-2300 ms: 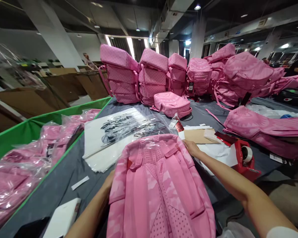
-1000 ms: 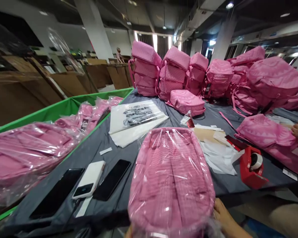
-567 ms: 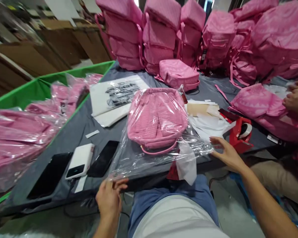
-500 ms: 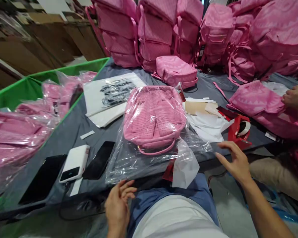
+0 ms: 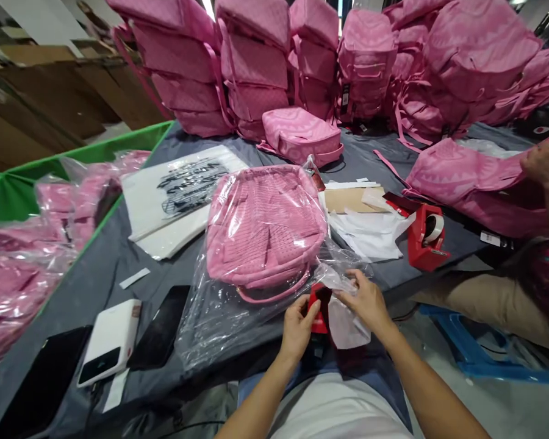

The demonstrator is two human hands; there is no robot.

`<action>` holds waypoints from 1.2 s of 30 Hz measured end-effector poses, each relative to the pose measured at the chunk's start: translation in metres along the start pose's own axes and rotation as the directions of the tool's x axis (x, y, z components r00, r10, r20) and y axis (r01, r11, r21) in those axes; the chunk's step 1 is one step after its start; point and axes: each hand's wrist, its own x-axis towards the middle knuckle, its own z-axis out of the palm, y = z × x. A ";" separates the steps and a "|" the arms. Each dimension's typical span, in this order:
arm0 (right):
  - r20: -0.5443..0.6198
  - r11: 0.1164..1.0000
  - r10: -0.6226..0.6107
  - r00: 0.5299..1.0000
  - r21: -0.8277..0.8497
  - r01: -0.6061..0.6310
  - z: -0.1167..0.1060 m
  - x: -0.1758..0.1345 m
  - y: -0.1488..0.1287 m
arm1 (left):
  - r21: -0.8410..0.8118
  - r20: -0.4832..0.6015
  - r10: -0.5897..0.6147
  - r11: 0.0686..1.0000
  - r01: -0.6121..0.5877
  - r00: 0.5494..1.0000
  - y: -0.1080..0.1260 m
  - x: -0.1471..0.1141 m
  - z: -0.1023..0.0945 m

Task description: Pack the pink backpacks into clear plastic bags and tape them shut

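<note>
1. A dark grey cloth covers the counter [image 5: 105, 262] in front of us.
2. Stacks of pink backpacks [image 5: 256, 67] stand along its far side.
3. Nearer us, a clear plastic bag [image 5: 210, 332] lies on the cloth, its loose end toward us.
4. Inside it rests the single backpack [image 5: 265, 231], handle loop facing us.
5. Our right hand [image 5: 366, 305] has its grip pinched on a whitish translucent sheet [image 5: 348, 326] at the near edge.
6. Just beside it, our left hand [image 5: 297, 329] has its grip closed on a small red piece [image 5: 319, 317].
</note>
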 end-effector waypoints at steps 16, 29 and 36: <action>-0.147 0.936 -0.262 0.954 -0.280 0.214 -0.046 -0.041 0.023 | 0.076 0.027 -0.008 0.997 0.005 1.000 0.004 0.004 0.013; 0.022 0.967 0.012 1.000 0.254 -0.017 -0.003 -0.054 0.022 | 0.156 0.050 0.013 0.987 -0.021 0.999 0.003 -0.003 0.008; 0.204 0.836 0.202 0.958 0.474 -0.277 -0.008 -0.058 0.038 | -0.074 0.128 -0.053 0.995 0.063 0.990 -0.005 -0.005 0.015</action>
